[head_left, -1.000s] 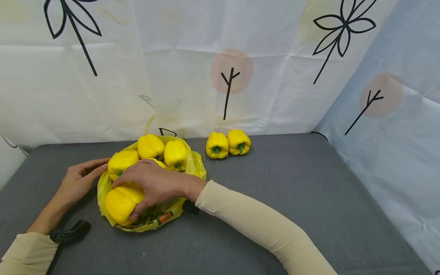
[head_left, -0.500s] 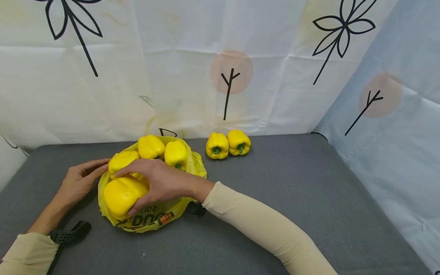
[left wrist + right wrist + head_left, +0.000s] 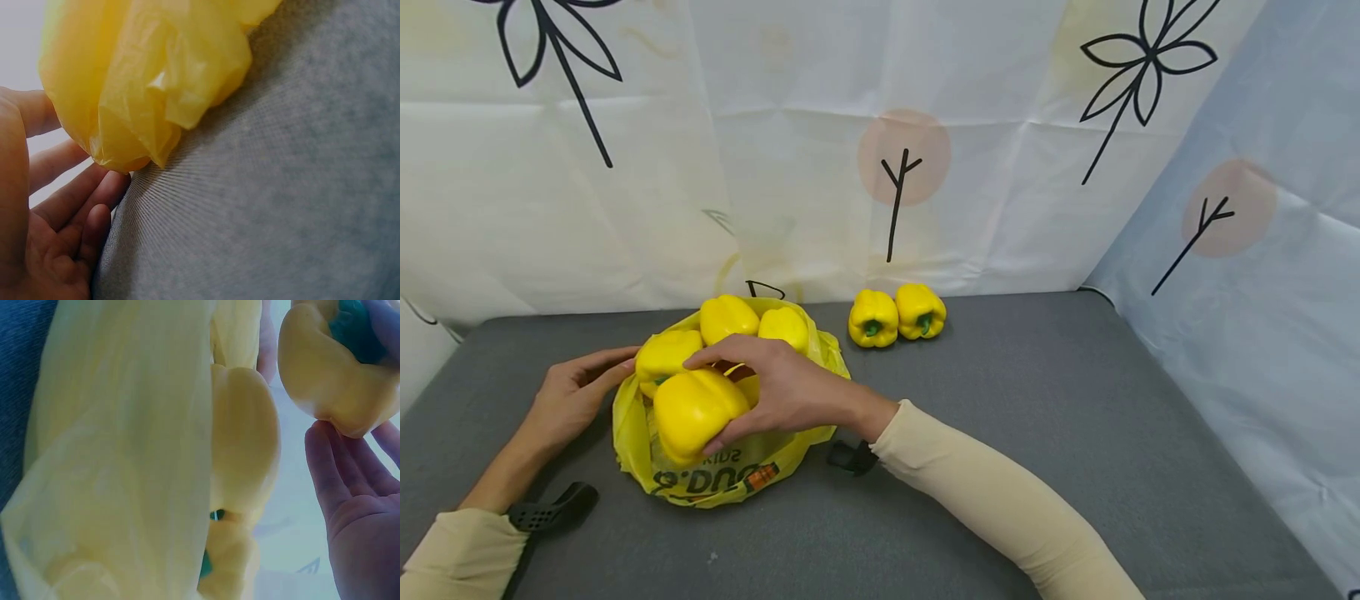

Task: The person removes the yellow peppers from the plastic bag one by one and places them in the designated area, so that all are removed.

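My right hand (image 3: 793, 385) grips a yellow bell pepper (image 3: 696, 415), thumb in front and fingers behind, above the near part of a thin yellow plastic bag (image 3: 760, 475). The right wrist view shows the gripped bell pepper (image 3: 325, 375) raised beside the bag (image 3: 125, 444), its green stem toward the palm (image 3: 369, 531). Several more bell peppers (image 3: 727, 317) lie in the bag's open mouth, partly covered by the right hand. My left hand (image 3: 571, 397) rests with extended fingers against the bag's left side; in the left wrist view the bag (image 3: 156, 81) hides some fingertips.
Two yellow bell peppers (image 3: 874, 319) stand side by side on the grey table (image 3: 1037, 417), right of the bag and near the back. A patterned white cloth (image 3: 790, 192) hangs behind the table, and another sheet (image 3: 1285, 350) closes off the right side.
My right hand has lifted the gripped bell pepper and shifted it rightward, uncovering more of the bag's printed inner side. My left hand has stayed at the bag's left side.
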Motion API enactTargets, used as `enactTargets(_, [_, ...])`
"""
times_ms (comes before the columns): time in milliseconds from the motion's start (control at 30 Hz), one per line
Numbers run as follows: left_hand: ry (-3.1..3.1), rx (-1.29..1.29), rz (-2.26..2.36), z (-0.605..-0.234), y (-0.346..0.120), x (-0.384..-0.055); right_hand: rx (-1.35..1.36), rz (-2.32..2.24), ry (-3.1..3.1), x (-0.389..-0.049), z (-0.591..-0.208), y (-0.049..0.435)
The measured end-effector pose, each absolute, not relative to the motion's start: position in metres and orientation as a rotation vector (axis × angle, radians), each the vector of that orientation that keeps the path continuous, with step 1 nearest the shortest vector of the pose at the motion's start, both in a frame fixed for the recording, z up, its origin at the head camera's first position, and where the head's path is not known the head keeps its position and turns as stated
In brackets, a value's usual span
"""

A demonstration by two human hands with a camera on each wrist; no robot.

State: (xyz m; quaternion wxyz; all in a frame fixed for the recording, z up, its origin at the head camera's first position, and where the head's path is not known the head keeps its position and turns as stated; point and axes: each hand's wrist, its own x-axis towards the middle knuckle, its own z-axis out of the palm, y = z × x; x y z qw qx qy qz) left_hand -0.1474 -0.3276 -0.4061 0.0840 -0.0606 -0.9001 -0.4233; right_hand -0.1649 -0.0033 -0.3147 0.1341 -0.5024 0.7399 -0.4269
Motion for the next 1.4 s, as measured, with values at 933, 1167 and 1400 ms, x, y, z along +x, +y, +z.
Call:
enactTargets(933, [-2.707,-0.173,-1.247,-0.405,-0.328,-0.147,-1.279,-1.657,2.079,-0.169,-0.315,0.081])
enactTargets(1167, [-2.682,-0.187,-1.275,-0.405,-0.326,-0.147,-1.204,-1.721,2.076,-0.173,-0.315,0.102])
enactTargets(1400, [-2.687,-0.179,-1.273,-0.406,-0.327,-0.146,-1.182,-1.797,2.057,-0.179,-0.312,0.116])
